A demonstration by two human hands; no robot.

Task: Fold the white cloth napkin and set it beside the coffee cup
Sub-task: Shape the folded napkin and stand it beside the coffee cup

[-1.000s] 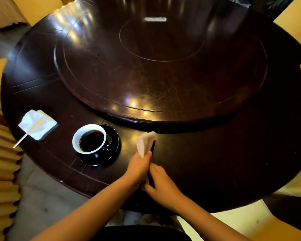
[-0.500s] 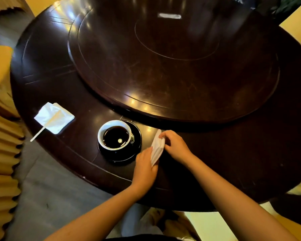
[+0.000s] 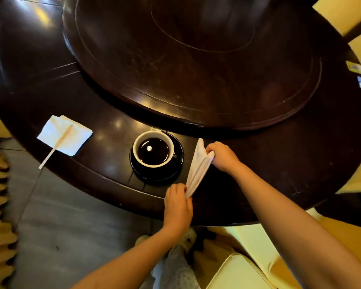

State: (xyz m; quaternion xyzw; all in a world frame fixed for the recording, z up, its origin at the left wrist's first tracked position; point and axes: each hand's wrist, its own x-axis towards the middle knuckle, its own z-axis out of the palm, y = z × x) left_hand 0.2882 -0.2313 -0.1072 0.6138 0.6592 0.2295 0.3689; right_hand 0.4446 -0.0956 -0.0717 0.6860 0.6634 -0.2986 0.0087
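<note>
The white cloth napkin [image 3: 198, 167] is folded into a narrow strip, held slanted just right of the coffee cup. My left hand [image 3: 178, 205] pinches its near end at the table's front edge. My right hand [image 3: 222, 156] grips its far end, where a pointed flap sticks up. The white coffee cup [image 3: 153, 148], full of dark coffee, stands on a black saucer [image 3: 176, 163] whose right rim nearly meets the napkin.
A raised round turntable [image 3: 196, 69] fills the middle of the dark round table [image 3: 279, 174]. A second white napkin [image 3: 65, 134] with a stirring stick across it lies at the left edge. Small packets [image 3: 355, 68] sit far right. Yellow chairs [image 3: 244, 270] surround the table.
My right hand went from the napkin's near end to its far end, and my hands have drawn apart, stretching the napkin into a longer strip beside the saucer.
</note>
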